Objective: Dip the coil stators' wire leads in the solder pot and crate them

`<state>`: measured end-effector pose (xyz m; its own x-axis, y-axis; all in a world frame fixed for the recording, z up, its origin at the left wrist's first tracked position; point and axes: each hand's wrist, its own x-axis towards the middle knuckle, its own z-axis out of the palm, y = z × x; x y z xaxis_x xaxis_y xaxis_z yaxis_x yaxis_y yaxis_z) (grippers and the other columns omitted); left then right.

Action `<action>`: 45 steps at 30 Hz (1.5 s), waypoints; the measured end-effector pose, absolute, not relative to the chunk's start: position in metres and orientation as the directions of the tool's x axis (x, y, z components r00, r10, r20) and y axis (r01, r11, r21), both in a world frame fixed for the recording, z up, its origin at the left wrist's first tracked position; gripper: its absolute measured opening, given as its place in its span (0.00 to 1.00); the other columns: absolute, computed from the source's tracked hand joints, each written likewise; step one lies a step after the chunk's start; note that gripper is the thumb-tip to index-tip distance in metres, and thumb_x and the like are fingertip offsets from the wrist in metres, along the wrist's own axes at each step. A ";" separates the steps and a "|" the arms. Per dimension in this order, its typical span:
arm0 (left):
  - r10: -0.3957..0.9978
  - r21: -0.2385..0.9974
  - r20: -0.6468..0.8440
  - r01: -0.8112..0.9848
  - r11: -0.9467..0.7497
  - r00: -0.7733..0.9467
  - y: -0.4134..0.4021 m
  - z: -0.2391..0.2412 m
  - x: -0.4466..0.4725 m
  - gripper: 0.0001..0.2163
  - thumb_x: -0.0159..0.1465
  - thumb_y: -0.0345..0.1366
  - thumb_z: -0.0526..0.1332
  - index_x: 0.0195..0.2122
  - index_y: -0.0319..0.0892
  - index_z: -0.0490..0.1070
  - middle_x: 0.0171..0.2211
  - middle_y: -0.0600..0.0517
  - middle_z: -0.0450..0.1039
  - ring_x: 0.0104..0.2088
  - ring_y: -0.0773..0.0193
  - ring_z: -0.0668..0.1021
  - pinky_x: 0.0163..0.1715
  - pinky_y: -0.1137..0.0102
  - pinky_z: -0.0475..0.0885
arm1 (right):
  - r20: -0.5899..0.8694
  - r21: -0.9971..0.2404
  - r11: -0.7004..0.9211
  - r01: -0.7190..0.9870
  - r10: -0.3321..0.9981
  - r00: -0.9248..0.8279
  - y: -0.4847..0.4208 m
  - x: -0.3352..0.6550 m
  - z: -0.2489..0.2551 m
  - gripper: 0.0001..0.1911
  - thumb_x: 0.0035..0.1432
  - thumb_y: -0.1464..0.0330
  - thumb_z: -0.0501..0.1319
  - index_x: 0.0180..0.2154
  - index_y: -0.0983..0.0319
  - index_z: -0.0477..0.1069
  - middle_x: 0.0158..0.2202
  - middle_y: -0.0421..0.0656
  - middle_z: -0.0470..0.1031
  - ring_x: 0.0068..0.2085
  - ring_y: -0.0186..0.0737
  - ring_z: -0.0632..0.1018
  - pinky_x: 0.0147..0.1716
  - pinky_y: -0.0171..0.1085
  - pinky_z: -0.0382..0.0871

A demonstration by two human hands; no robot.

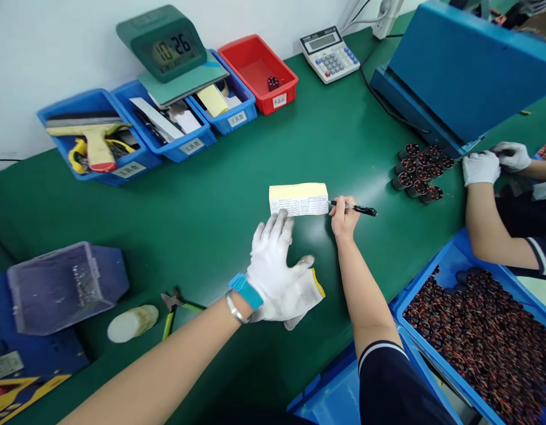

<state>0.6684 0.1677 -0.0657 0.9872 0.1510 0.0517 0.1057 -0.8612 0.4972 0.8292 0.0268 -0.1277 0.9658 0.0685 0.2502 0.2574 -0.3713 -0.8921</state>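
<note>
My left hand (273, 254), in a white glove with a blue band at the wrist, lies with fingers stretched out, its fingertips on the lower edge of a printed paper slip (298, 191). Bare, my right hand (345, 215) pinches a black pen (363, 209), whose tip is at the slip's right edge. The slip has a yellow upper part and printed tables below. Beneath my left palm lies a loose white glove (306, 295) with a yellow cuff edge, partly hidden.
Blue bins (190, 156), a red bin (287, 107), a clock (166, 50) and a calculator (330, 56) stand along the wall. Pliers (168, 324) and a jar (133, 323) lie left. At right are small motor-like parts (417, 168), a blue machine (458, 77), a full crate (399, 304) and a co-worker's gloved hands (480, 168).
</note>
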 end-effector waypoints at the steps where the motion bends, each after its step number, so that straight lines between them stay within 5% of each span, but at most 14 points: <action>1: 0.159 0.493 0.041 0.118 -0.862 0.986 0.170 -0.062 0.655 0.40 0.59 0.54 0.59 0.65 0.32 0.51 0.67 0.37 0.47 0.66 0.45 0.53 0.65 0.51 0.46 | 0.252 -0.892 -0.368 0.262 0.075 0.965 0.026 0.829 -0.127 0.18 0.64 0.54 0.50 0.30 0.60 0.64 0.16 0.33 0.63 0.21 0.32 0.70 0.29 0.34 0.65; 9: 0.167 0.489 -0.020 0.156 -0.859 0.986 0.183 -0.039 0.524 0.34 0.59 0.46 0.60 0.64 0.37 0.53 0.66 0.38 0.52 0.65 0.44 0.57 0.63 0.49 0.55 | 0.198 -0.965 -0.202 0.168 -0.138 0.970 0.030 0.825 -0.119 0.19 0.64 0.53 0.45 0.40 0.62 0.61 0.24 0.36 0.71 0.18 0.29 0.70 0.23 0.30 0.64; 15: 0.273 0.594 -0.175 0.322 -0.737 0.946 0.181 -0.034 0.423 0.29 0.63 0.44 0.58 0.64 0.45 0.52 0.64 0.42 0.57 0.63 0.48 0.63 0.58 0.52 0.66 | 0.188 -0.921 -0.349 0.171 -0.015 0.982 0.021 0.781 -0.114 0.18 0.61 0.58 0.52 0.47 0.63 0.64 0.40 0.47 0.77 0.30 0.33 0.79 0.40 0.37 0.72; 19: 0.349 0.717 -0.357 0.494 -0.492 0.866 0.188 -0.027 0.397 0.25 0.63 0.46 0.58 0.60 0.46 0.61 0.59 0.45 0.67 0.59 0.50 0.69 0.58 0.54 0.67 | 0.149 -0.941 -0.313 0.128 -0.043 0.988 -0.006 0.733 -0.097 0.23 0.58 0.64 0.55 0.54 0.63 0.61 0.54 0.56 0.69 0.42 0.40 0.80 0.46 0.44 0.72; 24: 0.254 0.805 -0.584 0.591 0.058 0.771 0.179 -0.002 0.402 0.30 0.58 0.50 0.64 0.58 0.42 0.64 0.54 0.43 0.71 0.48 0.51 0.77 0.50 0.60 0.73 | 0.264 -0.834 -0.414 0.365 0.281 0.922 -0.008 0.643 -0.046 0.33 0.56 0.71 0.55 0.64 0.57 0.55 0.59 0.51 0.65 0.53 0.47 0.75 0.59 0.52 0.62; 28: 0.094 0.652 -0.712 0.606 0.454 0.696 0.165 0.011 0.410 0.38 0.56 0.55 0.64 0.63 0.43 0.57 0.55 0.40 0.69 0.38 0.56 0.80 0.36 0.64 0.76 | 0.192 -0.858 -0.273 0.435 0.616 0.764 0.029 0.547 -0.024 0.36 0.56 0.72 0.55 0.65 0.53 0.54 0.60 0.46 0.66 0.59 0.49 0.69 0.61 0.49 0.62; 32: 0.105 0.566 -0.758 0.569 0.597 0.644 0.163 0.008 0.400 0.29 0.51 0.55 0.67 0.48 0.41 0.69 0.38 0.47 0.75 0.30 0.61 0.79 0.27 0.70 0.73 | 0.070 -0.969 -0.134 0.209 0.661 0.747 0.055 0.485 -0.024 0.31 0.58 0.72 0.52 0.62 0.50 0.59 0.62 0.45 0.62 0.47 0.43 0.78 0.50 0.43 0.74; 36: 0.144 0.597 -0.765 0.605 0.527 0.628 0.166 0.006 0.379 0.28 0.46 0.53 0.71 0.41 0.37 0.70 0.30 0.48 0.75 0.22 0.64 0.76 0.19 0.73 0.66 | -0.180 -0.983 -0.097 -0.154 0.632 0.754 0.063 0.471 -0.027 0.23 0.55 0.67 0.57 0.54 0.53 0.70 0.55 0.46 0.68 0.42 0.44 0.80 0.40 0.41 0.77; 41: 0.268 0.758 -0.647 0.564 0.328 0.714 0.165 0.020 0.359 0.34 0.55 0.52 0.64 0.59 0.39 0.61 0.33 0.49 0.78 0.24 0.63 0.76 0.25 0.69 0.71 | -0.583 -0.776 -0.112 -0.621 0.505 0.637 0.072 0.474 -0.032 0.25 0.41 0.61 0.70 0.44 0.60 0.74 0.43 0.45 0.77 0.36 0.44 0.81 0.29 0.38 0.74; 45: 0.220 0.820 -0.571 0.536 0.201 0.791 0.169 0.024 0.346 0.25 0.55 0.47 0.64 0.51 0.37 0.71 0.36 0.47 0.79 0.31 0.59 0.79 0.36 0.66 0.75 | -0.676 -0.622 -0.036 -0.782 0.527 0.514 0.080 0.466 -0.031 0.34 0.31 0.60 0.76 0.44 0.62 0.74 0.41 0.44 0.78 0.34 0.40 0.81 0.26 0.32 0.70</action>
<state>0.3465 0.1691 0.0238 0.7912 0.2197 -0.5707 0.5356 0.2015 0.8201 0.4665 0.0801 -0.0309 0.5143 0.5275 -0.6762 -0.7818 -0.0357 -0.6225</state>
